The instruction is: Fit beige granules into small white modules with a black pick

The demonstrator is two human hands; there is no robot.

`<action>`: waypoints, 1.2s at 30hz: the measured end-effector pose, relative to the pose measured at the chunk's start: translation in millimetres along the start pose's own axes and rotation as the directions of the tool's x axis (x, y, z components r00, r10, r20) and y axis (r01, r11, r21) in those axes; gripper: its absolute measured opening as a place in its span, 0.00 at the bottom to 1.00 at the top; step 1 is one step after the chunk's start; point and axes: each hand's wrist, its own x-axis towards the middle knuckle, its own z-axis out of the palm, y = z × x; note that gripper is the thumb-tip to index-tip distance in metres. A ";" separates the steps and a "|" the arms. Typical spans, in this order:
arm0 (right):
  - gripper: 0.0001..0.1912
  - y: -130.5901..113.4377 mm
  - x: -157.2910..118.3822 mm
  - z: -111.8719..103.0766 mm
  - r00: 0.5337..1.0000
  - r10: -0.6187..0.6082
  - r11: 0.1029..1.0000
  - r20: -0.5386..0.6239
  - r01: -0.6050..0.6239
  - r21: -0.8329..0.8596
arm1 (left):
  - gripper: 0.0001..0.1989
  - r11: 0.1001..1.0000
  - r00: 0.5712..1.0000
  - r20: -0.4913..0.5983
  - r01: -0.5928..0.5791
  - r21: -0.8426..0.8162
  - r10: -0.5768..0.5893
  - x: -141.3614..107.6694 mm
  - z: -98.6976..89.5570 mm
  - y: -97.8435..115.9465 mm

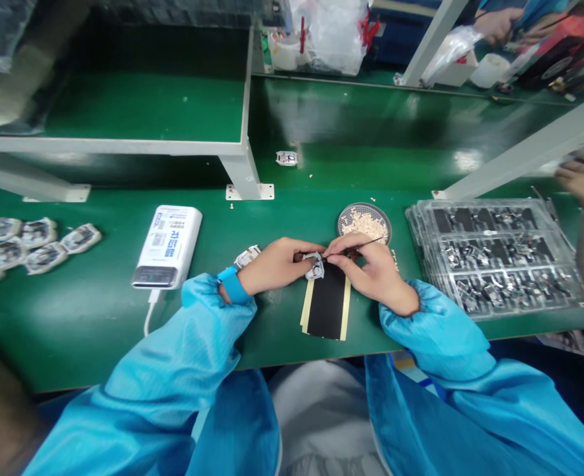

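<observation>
Part (314,266), small, white with metal showing, sits at centre frame, pinched from the frame's left by the fingers of the left hand (276,266). Right hand (366,268) is closed on a thin dark tool (358,247), possibly tweezers, held between thumb and fingers. Tool's long axis runs from upper right down to lower left, its tip at the part's right side, apparently touching. Part lies left of the right-hand grip, so the left hand is nearer. Part's own long axis cannot be told: compact, partly hidden by fingers. Black strip (326,304) with tan edges lies on the green bench (282,337), its upper end just below the part. Round dish (364,223) of tan pieces sits just above the right hand. Tray (495,258) of dark parts lies right of it, near a co-worker's hand (582,178) at the right edge.
</observation>
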 end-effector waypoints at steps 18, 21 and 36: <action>0.09 4.8 -2.6 1.5 0.997 -0.069 0.997 -0.017 0.070 0.030 | 0.20 1.000 1.000 0.017 -0.010 -0.006 0.010 1.8 -0.7 -5.0; 0.09 4.6 -3.6 1.7 0.996 -0.084 0.996 -0.029 0.085 0.033 | 0.20 1.000 1.000 0.024 -0.008 -0.018 0.008 1.8 -1.3 -4.2; 0.08 4.1 -4.8 2.7 0.998 -0.053 0.995 -0.031 0.055 0.081 | 0.20 0.999 0.999 0.030 0.013 -0.035 -0.012 0.0 -2.0 -0.3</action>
